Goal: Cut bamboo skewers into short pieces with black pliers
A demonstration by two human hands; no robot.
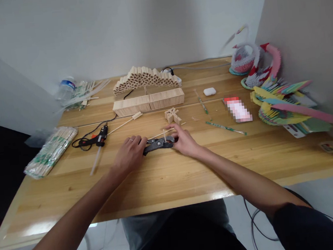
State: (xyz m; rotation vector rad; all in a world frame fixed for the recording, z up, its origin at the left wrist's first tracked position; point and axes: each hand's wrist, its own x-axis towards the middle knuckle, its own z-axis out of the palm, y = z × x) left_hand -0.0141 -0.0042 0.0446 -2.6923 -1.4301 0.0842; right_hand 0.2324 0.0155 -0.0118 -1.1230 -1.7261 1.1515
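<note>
My left hand (130,154) is closed around the handles of dark pliers (158,144), which lie level just above or on the wooden table. At the jaw end, my right hand (185,141) has its fingers curled in; what they pinch is hidden. A short wooden stick (164,136) stands upright at the pliers' head. Behind the pliers lies a long thin stick (155,135), running toward the right fingers. Just beyond my right hand sits a small branching piece of glued sticks (173,115).
Farther back are a long stick-covered block (149,102) and an arched stick structure (146,78). A glue gun (98,138) and a packet of sticks (51,152) lie left. On the right are a white earbud case (209,91), a pixelated box (238,109) and folded-paper birds (282,102).
</note>
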